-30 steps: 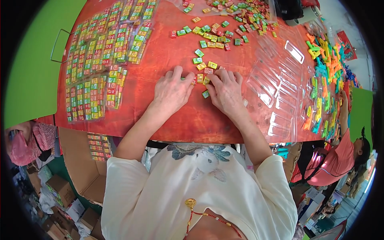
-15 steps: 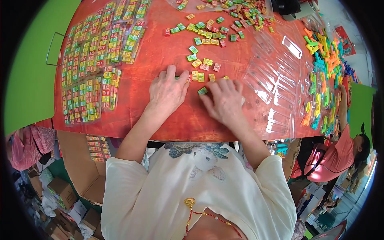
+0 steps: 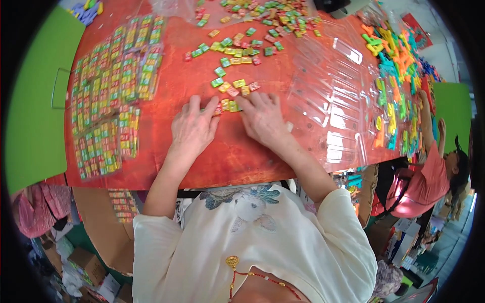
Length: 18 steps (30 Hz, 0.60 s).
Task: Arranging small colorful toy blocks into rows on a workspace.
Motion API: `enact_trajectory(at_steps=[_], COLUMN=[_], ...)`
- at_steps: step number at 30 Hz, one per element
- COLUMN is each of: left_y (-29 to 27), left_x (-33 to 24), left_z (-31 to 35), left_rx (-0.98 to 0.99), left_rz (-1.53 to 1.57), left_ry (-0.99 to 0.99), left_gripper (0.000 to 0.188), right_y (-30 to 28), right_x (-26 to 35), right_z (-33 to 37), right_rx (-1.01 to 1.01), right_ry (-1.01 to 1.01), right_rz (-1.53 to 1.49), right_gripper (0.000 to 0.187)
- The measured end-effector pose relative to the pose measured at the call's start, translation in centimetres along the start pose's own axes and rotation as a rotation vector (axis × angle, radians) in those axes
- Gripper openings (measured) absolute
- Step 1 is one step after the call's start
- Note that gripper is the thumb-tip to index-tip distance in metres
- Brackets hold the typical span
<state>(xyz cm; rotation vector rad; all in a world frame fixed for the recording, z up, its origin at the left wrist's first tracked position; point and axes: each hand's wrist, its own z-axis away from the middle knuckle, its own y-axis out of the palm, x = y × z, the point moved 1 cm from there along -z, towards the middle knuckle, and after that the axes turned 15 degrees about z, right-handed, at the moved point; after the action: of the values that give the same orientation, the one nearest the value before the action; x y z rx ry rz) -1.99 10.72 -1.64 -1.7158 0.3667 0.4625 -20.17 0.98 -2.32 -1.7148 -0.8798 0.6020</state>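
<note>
Left hand (image 3: 193, 129) — we find it flat on the red table (image 3: 237, 156), palm down, fingers spread, gripping nothing. Right hand (image 3: 261, 118) — likewise flat and spread, clamped on nothing. Small coloured blocks (image 3: 228, 105) — a short row at both sets of fingertips, near the table's middle; more lie scattered toward the far edge. Packed block sheets (image 3: 108, 96) — along the left edge. Clear plastic trays (image 3: 333, 106) — toward the right edge.
</note>
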Motion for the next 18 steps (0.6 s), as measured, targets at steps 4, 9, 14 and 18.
enact_trajectory(at_steps=[4, 9, 14, 18], left_y=[-1.0, -2.1, -2.2, -2.2], left_x=[0.3, 0.8, 1.4, 1.6], left_z=[0.4, 0.4, 0.4, 0.8], left_rx=[0.040, 0.082, 0.077, 0.053], left_rz=[0.104, 0.263, 0.349, 0.351], left_ry=[-0.058, -0.131, -0.175, -0.206], left_gripper=[0.050, 0.053, 0.055, 0.054], right_y=[-1.8, -2.3, -1.1, -0.2], right_x=[-0.7, -5.1, -8.0, -10.9], right_z=[1.6, 6.4, 7.7, 5.7], right_rx=[-0.008, 0.009, -0.071, 0.011], right_ry=[0.056, 0.314, 0.401, 0.400], right_rz=[0.033, 0.321, 0.402, 0.401], right_gripper=[0.045, 0.051, 0.062, 0.048])
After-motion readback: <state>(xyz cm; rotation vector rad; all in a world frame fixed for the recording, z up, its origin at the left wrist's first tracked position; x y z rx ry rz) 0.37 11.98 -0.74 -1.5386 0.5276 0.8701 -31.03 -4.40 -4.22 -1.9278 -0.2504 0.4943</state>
